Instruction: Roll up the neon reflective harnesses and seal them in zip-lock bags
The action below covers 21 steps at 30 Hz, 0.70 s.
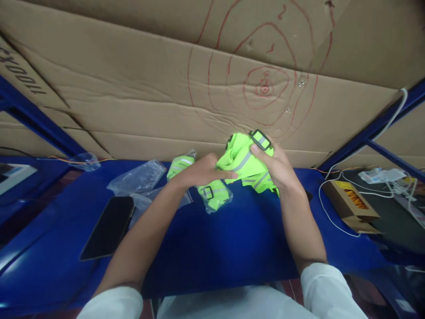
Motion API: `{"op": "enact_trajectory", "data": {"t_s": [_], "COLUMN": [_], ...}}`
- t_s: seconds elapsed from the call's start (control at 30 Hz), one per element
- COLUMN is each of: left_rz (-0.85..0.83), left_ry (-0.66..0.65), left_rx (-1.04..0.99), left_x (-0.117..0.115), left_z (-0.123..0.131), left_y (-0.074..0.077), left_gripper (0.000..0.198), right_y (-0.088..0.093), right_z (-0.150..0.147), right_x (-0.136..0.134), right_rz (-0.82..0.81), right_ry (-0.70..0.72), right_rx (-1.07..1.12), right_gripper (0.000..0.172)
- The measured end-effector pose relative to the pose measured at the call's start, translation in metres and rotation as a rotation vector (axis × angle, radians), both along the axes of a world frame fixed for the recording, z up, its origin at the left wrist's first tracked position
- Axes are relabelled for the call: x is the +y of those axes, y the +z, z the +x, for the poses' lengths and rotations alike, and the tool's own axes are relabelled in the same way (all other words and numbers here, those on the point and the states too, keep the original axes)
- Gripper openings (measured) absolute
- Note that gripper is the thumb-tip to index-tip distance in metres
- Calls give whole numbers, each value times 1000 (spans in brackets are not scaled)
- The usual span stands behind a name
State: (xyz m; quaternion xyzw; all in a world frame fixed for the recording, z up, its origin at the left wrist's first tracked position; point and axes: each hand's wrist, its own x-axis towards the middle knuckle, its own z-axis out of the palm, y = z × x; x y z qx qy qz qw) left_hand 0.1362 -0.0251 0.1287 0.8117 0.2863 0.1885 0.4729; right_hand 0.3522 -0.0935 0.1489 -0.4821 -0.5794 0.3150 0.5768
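Both hands' grip closed on vest, left hand, right hand, above blue worktop, cardboard lettering partly cut off, unreadable.

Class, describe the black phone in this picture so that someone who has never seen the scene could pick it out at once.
Start at the blue table that runs below the big cardboard wall. Beside the person's left forearm, near the clear plastic bags, lies the phone. It is the only flat, dark, glossy slab there, screen unlit, unlike the neon-yellow straps in the hands.
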Motion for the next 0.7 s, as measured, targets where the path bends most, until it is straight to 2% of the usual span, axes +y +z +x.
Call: {"op": "enact_trajectory", "data": {"t_s": [0.1,0.17,0.27,0.33,0.4,0.47,0.5,0.6,0.63,0.7], "left_rz": [-32,-7,236,411,509,559,575,550,527,484], "left_ry": [-66,-62,74,182,246,219,166,2,2,79], "left_rx": [-97,-103,-75,-120,-232,-371,-434,-533,-541,-545], "left_x": [3,2,0,0,2,5,6,8,8,9], "left_z": [-4,-5,-3,-1,1,2,2,-1,-1,-1], "left_y": [2,3,2,0,-3,-6,-7,-7,-7,-8], "left_gripper": [44,44,53,77,113,139,142,126,117,103], "right_y": [-6,-10,-16,-20,-25,-29,-31,-33,-33,-33], "right_z": [-6,-11,-15,-15,-15,-17,-19,-34,-40,-51], "right_x": [5,11,20,26,30,32,32,29,27,25], "right_rz": [-244,-354,-399,-401,-421,-480,-523,-658,-671,-643], "right_ry": [164,257,382,406,421,451,467,512,514,470], "right_rx": [224,330,475,536,550,557,570,635,647,610], "right_gripper": [63,59,48,41,36,31,29,31,33,35]}}
